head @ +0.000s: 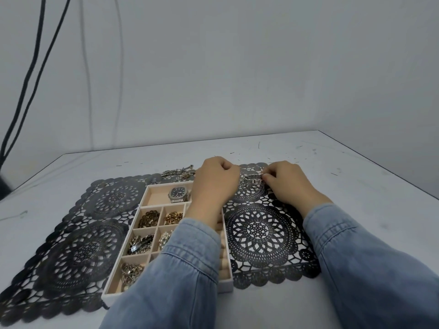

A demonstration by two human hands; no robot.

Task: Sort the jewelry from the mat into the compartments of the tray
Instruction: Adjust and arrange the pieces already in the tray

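On your far left, dark cables (35, 67) hang down the wall, well clear of the work. The black lace mat (78, 248) covers most of the table (356, 167), and its left half looks bare of jewelry. Next comes the cream tray (142, 203), sitting on the mat just left of centre, and it is already well filled: a silver watch (178, 194) lies in the wide far compartment, a dark gold chain (149, 218) and a brighter gold chain (174, 217) sit in the two small compartments nearer you, a chunky silver-and-gold chain (140, 244) and a pale beaded piece (165, 238) fill the row below, and another chain (130, 273) rests in the nearest left compartment. Your left sleeve (180, 269) hides the tray's right side, so I cannot tell what those slots hold. Beyond the tray's far edge, a metal bracelet (177, 173) lies on the mat, waiting. Your left hand (213, 184) is curled loosely into a fist above the tray's far right corner, and whether it holds anything I cannot tell. Just right of it, a silver piece (252, 180) rests on the far part of the mat, and your right hand (288, 184) has its fingertips pressed together on that piece's right end, pinching it. By my reckoning most of the sorting is done; this silver piece and the bracelet look like what remains.
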